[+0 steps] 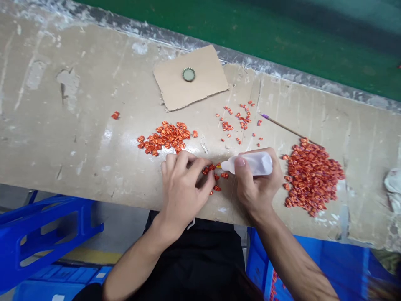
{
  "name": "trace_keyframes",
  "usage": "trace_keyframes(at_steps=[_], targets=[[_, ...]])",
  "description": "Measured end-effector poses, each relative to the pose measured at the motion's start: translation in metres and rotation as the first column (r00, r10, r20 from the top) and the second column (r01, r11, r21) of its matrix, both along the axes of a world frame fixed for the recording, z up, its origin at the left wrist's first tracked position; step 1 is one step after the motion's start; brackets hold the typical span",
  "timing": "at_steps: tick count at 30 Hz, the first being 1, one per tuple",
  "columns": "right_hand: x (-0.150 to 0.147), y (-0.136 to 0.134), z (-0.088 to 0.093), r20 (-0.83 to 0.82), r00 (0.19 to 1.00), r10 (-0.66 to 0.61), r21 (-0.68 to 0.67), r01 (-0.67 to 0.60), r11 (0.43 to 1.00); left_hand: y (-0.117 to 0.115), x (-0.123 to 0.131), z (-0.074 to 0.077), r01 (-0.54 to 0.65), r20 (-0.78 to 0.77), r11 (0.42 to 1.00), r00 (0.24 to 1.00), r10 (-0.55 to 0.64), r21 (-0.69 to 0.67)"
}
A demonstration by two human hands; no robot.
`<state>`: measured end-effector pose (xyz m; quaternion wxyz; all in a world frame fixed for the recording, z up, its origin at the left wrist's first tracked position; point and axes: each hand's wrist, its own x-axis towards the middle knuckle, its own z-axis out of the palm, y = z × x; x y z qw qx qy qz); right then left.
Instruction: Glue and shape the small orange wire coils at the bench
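Note:
My right hand [257, 186] is shut around a white plastic squeeze bottle [251, 164], whose yellow-tipped nozzle points left. The tip is close to a small cluster of crimped orange-red pieces [209, 169]. My left hand [183, 188] is curved over the table just left of that cluster, and its fingertips are at or beside the pieces. Whether it holds one is hidden by the fingers. A heap of the same pieces [164, 138] lies above my left hand, and a larger heap [313, 177] lies right of my right hand.
Loose orange-red pieces [239, 121] are scattered mid-table. A cardboard square [203, 71] holds a crown bottle cap [188, 74]. A thin purple-tipped stick [282, 126] reaches the larger heap. Blue plastic crates [46, 228] stand below the worn table's near edge, with a green surface beyond its far edge.

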<state>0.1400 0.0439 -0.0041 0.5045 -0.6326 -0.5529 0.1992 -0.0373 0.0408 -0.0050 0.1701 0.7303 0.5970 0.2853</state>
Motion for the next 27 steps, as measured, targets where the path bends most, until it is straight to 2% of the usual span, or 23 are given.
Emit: trace_keyframes(at_steps=[10, 21, 27], targets=[[0.0002, -0.0014, -0.0016, 0.003, 1.0, -0.004, 0.02, 0.003, 1.0, 0.0, 0.0001, 0.0007, -0.003, 0.009, 1.0, 1.0, 0.003, 0.011], [0.0034, 0.0012, 0.0045, -0.005, 0.996, -0.084, 0.079, 0.084, 0.993, -0.0002, 0.0013, -0.0024, -0.02, 0.015, 1.0, 1.0, 0.019, 0.017], [0.0042, 0.0007, 0.0032, 0.029, 0.996, -0.084, 0.09, 0.081, 0.993, -0.0007, 0.0017, -0.0023, -0.022, -0.002, 0.999, 1.0, 0.022, 0.025]])
